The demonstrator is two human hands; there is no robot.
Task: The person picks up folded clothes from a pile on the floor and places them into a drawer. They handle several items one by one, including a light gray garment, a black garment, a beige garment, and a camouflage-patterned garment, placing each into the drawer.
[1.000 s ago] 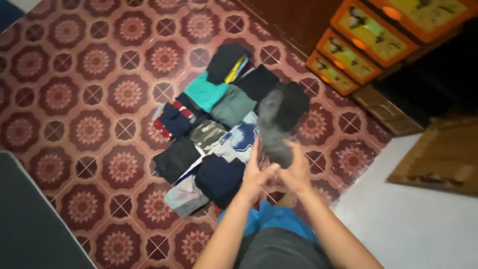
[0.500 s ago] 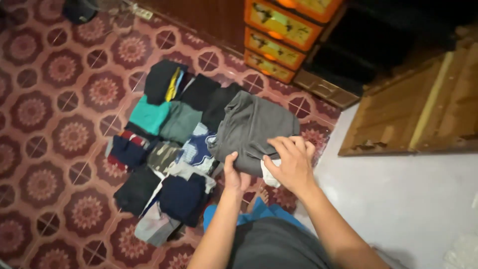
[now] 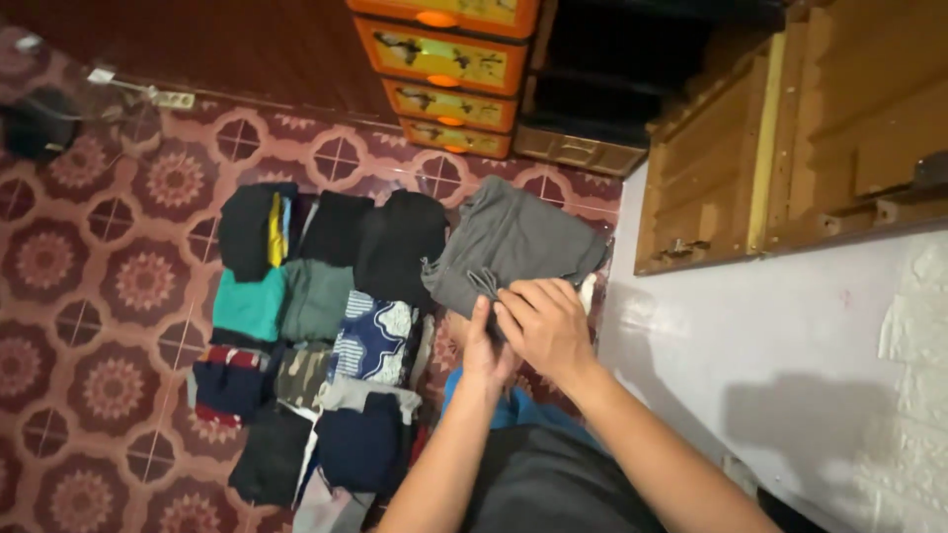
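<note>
Patterned red tile floor (image 3: pixel 109 296), orange drawers (image 3: pixel 444 59), white wall (image 3: pixel 790 336).

The grey folded cloth garment (image 3: pixel 513 242) lay on the patterned red tiled floor (image 3: pixel 109 286), at three o'clock from the rows of small folded clothes (image 3: pixel 316 336). Both hands met at its near edge, the left hand (image 3: pixel 484 345) just at nine o'clock of the right hand (image 3: pixel 543 326). The orange plastic drawer unit (image 3: pixel 444 69) stood at twelve o'clock, the wooden cabinet (image 3: pixel 790 128) at two o'clock.
</note>
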